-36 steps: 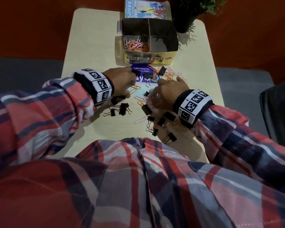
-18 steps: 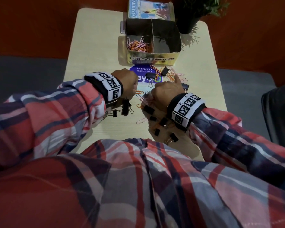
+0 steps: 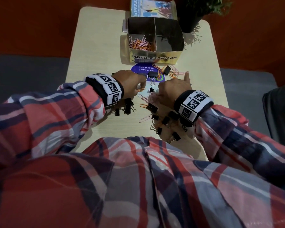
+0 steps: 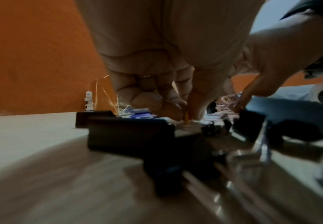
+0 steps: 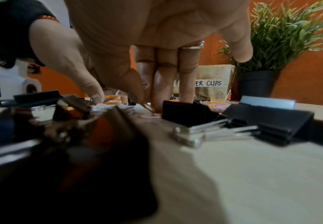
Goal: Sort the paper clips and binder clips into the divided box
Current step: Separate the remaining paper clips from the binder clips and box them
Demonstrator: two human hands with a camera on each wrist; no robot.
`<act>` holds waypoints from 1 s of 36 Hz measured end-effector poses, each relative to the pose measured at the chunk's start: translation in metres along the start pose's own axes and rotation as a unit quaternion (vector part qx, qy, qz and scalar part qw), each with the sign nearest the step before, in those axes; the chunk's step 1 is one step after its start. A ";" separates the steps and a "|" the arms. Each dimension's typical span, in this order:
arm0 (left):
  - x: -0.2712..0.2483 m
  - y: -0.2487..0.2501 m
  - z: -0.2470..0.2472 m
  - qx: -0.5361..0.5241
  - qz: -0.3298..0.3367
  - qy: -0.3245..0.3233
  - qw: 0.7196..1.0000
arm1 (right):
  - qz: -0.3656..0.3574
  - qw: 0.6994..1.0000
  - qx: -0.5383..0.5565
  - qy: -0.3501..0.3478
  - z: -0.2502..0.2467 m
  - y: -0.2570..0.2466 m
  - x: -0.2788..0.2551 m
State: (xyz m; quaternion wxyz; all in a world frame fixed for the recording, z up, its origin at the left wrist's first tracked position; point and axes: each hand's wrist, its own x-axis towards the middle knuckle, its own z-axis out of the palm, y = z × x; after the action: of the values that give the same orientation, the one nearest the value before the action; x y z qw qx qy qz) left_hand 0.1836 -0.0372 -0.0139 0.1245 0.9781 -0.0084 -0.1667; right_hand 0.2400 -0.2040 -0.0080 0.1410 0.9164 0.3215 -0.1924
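Observation:
The gold divided box [image 3: 155, 53] stands at the far middle of the table. Its left half holds pink and orange paper clips [image 3: 139, 44]; the right half looks dark and bare. My left hand [image 3: 141, 88] pinches an orange paper clip [image 4: 187, 117] against the table. Close beside it, my right hand [image 3: 161, 91] has its thumb stuck out. Its straight fingers [image 5: 157, 91] press down on loose paper clips. Black binder clips lie by my left wrist [image 3: 127, 106] and by my right wrist [image 3: 165, 120].
More paper clips [image 3: 174, 73] and two binder clips [image 3: 153, 74] lie on a purple round sticker [image 3: 143, 69] before the box. A potted plant [image 3: 192, 14] and a booklet [image 3: 151, 9] stand behind it. A dark chair [image 3: 280, 112] is at the right.
My left hand has drawn back from the sticker toward my right hand, and its fingertips have closed on the orange paper clip. My right hand has stayed roughly in place.

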 end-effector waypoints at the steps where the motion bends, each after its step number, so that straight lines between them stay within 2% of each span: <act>1: -0.001 0.000 -0.001 -0.001 0.004 0.009 1.000 | 0.000 1.000 0.000 0.002 0.001 0.000 0.000; 4: -0.003 -0.001 -0.003 -0.034 0.013 0.023 0.999 | -0.003 1.000 -0.011 0.010 0.002 0.002 -0.002; 7: -0.008 0.002 -0.002 -0.051 0.047 0.004 0.998 | -0.005 1.000 -0.028 -0.002 0.003 0.000 0.000; 11: -0.007 0.012 0.005 0.009 0.080 -0.031 0.996 | -0.009 0.999 -0.038 -0.003 0.005 -0.003 0.002; 18: -0.001 0.026 0.004 0.068 0.083 -0.032 0.994 | -0.024 0.998 -0.057 0.011 0.002 -0.009 -0.001; 30: -0.003 0.032 0.006 0.017 0.041 -0.039 0.998 | -0.003 0.999 -0.037 -0.008 -0.008 0.006 -0.009; 33: -0.003 0.028 0.007 -0.024 0.017 -0.040 0.999 | -0.005 1.000 -0.016 -0.003 -0.007 0.010 -0.010; 36: -0.005 0.024 0.006 -0.019 0.001 -0.039 0.999 | -0.001 1.000 0.013 0.002 -0.004 0.014 -0.008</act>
State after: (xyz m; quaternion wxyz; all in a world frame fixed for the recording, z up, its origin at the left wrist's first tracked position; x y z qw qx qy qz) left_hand 0.1776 -0.0613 -0.0123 0.1426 0.9683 -0.0112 -0.2046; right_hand 0.2449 -0.2170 0.0012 0.1282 0.9181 0.3202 -0.1953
